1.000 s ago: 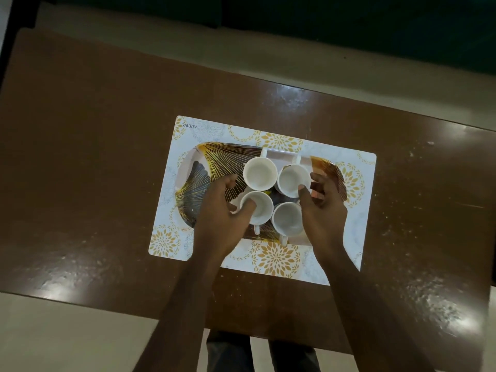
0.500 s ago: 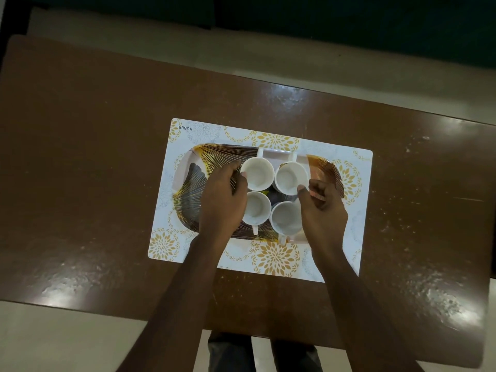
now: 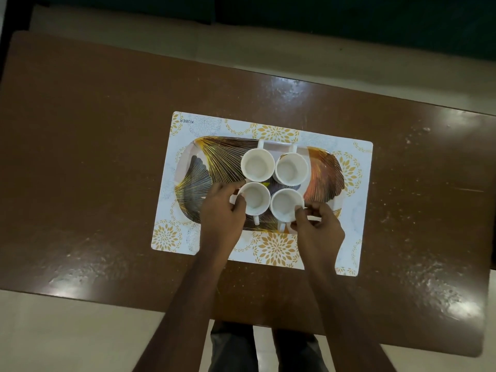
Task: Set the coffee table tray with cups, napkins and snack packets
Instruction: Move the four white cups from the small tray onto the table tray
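Note:
A dark tray (image 3: 214, 167) with gold leaf lines lies on a white placemat (image 3: 357, 210) with yellow flowers. Several empty white cups stand close together on it: back left cup (image 3: 257, 165), back right cup (image 3: 291, 169), front left cup (image 3: 255, 198), front right cup (image 3: 285, 205). My left hand (image 3: 222, 210) pinches the left rim of the front left cup. The fingers of my right hand (image 3: 319, 229) hold the right side of the front right cup. No napkins or snack packets are in view.
The placemat sits in the middle of a glossy brown coffee table (image 3: 80, 157). Pale floor shows beyond the far edge and in front of the near edge. My legs (image 3: 241, 347) stand at the near edge.
Both hands have drawn back from the rear cups toward me. The left hand now grips the front left cup and the right hand the front right cup.

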